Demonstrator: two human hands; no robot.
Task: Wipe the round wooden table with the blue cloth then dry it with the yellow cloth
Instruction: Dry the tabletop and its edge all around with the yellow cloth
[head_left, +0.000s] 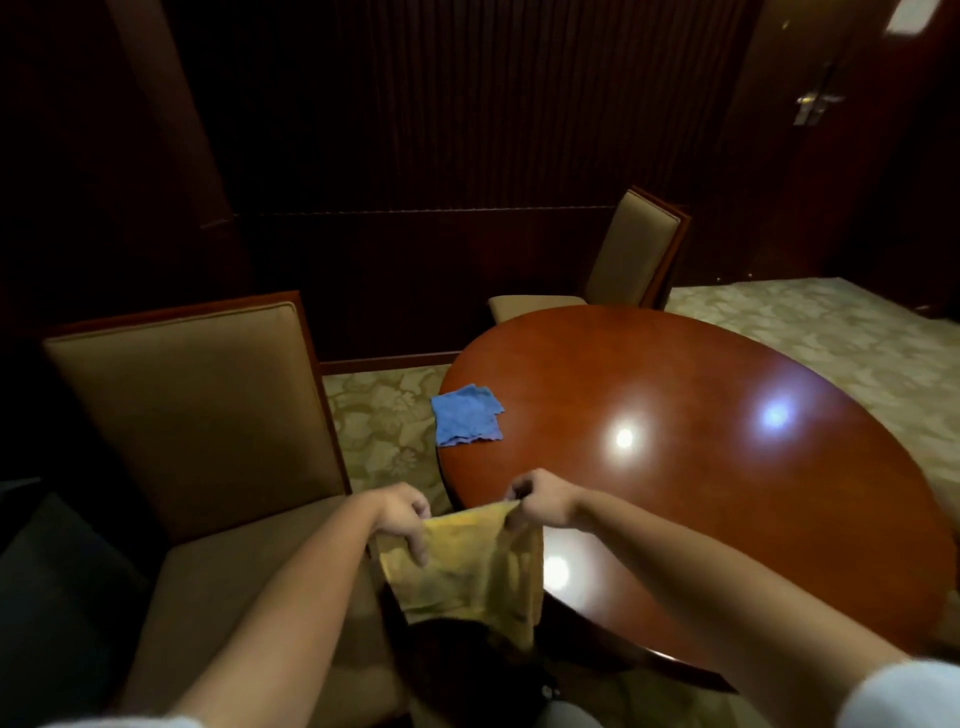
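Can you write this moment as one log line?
both hands hold yellow cloth | blue cloth on round wooden table

A hotel-like meeting or dining room: dark wood wall panelling, patterned carpet, upholstered chairs around a polished round surface, a door with a lever handle.
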